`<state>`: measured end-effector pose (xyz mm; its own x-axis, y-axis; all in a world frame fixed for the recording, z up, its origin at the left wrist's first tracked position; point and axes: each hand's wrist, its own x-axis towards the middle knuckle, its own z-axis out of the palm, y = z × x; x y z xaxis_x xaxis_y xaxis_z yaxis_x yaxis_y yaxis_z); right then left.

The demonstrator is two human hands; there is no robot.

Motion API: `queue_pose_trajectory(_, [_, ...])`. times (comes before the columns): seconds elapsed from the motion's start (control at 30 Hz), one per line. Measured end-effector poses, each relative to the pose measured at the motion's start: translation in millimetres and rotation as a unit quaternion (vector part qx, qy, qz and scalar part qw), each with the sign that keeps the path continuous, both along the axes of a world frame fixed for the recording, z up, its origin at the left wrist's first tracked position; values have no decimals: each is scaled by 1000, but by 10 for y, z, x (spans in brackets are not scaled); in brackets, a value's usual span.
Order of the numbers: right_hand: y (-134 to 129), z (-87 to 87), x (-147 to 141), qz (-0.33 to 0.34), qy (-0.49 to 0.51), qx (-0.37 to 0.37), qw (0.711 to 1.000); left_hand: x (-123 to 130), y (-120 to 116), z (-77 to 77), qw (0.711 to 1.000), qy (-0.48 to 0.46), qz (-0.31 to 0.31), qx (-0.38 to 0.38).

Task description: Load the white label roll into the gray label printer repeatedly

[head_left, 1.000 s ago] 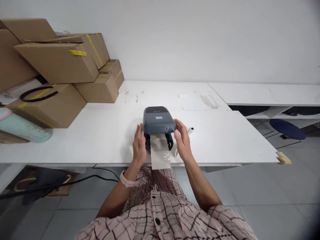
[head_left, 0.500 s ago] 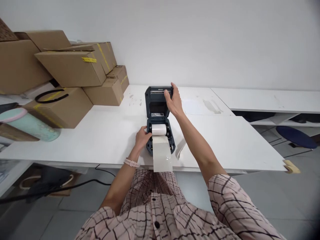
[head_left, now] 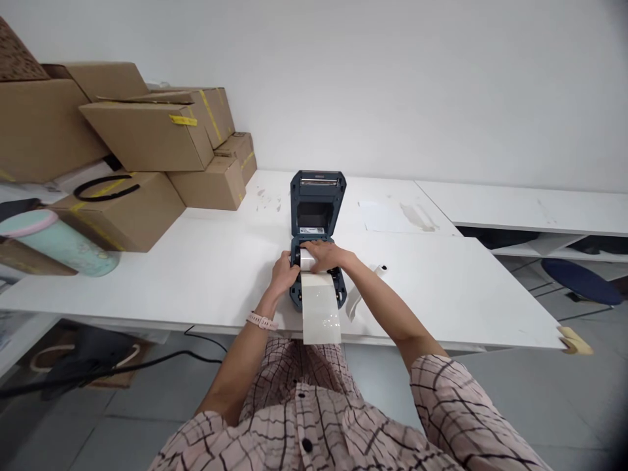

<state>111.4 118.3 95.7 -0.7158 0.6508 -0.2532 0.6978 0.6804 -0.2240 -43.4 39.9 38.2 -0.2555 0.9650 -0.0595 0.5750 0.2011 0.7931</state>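
Note:
A dark label printer (head_left: 340,286) stands on the white table with its lid (head_left: 317,190) raised. Inside it lies a white label roll (head_left: 307,260), and a label strip (head_left: 321,317) runs from the roll over the table's front edge. My left hand (head_left: 284,273) grips the printer's left side, thumb on the rim near the roll. Across the roll's right part lies my right hand (head_left: 324,254), its fingers closed over the roll and hiding some of it.
Cardboard boxes (head_left: 147,134) are stacked at the left, near a mint tumbler (head_left: 63,242) and a black band (head_left: 105,188). Right of the printer is a small white roll (head_left: 380,269) with a curled strip. A blue stool (head_left: 579,281) stands at the right.
My right hand has let go of the raised lid and come down onto the label roll. The view has shifted slightly, and the small roll beside my right forearm now shows.

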Motion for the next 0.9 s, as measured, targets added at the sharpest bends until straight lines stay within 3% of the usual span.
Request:
queue_pose_trajectory(0.1, [93,-38,-81,-9,-32,-16,999,-2,2,-27,1000,-20,3,-1])
queue_pose_trajectory(0.2, [89,61,56,18,32,-60,997,-10,-3,-61,999,-34,7,4])
queue_pose_trajectory(0.37, [-68,395,748,85,295,-119,944,-23,-10,-86,1000,-27,3,12])
queue_pose_trajectory(0.47, [-66,438,1172,5,408,-107,907,-32,0,-124,999,-44,1,16])
queue_pose_trajectory(0.57, [83,234,1431,-128,470,-99,868,-39,22,-185,997,-68,11,26])
queue_pose_trajectory(0.67, [281,-110,1516,-215,463,-96,854,-40,38,-228,995,-85,23,37])
queue_pose_trajectory(0.8, [458,-496,1459,-235,407,-74,879,-29,36,-221,991,-122,41,46])
queue_pose_trajectory(0.9, [498,-597,1412,-230,359,-77,901,-23,25,-186,990,-124,46,42])
